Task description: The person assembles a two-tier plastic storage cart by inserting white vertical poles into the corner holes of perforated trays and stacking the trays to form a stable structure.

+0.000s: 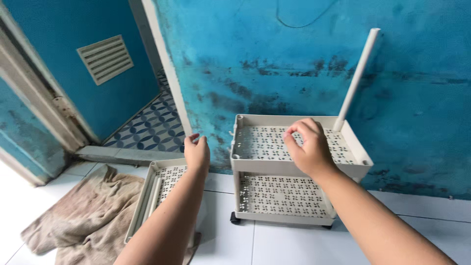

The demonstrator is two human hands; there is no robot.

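A cream plastic rolling cart (pixel 248 166) with two perforated shelves stands on the white tiled floor against a blue wall. One white pole (pixel 357 77) rises from its back right corner. My right hand (pixel 306 147) hovers over the upper shelf with fingers curled and pinched; I cannot tell if anything small is in them. My left hand (pixel 197 151) is raised left of the cart, fingers pinched on a small object that is hard to make out. Below it a third perforated shelf tray (pixel 147 196) lies on the floor with white poles (pixel 153 195) inside.
A crumpled brown towel (pixel 83 213) lies on the floor at the left, under the loose tray. A blue door (pixel 73 54) with a white vent stands open, showing patterned floor tiles (pixel 154 125) beyond a raised threshold.
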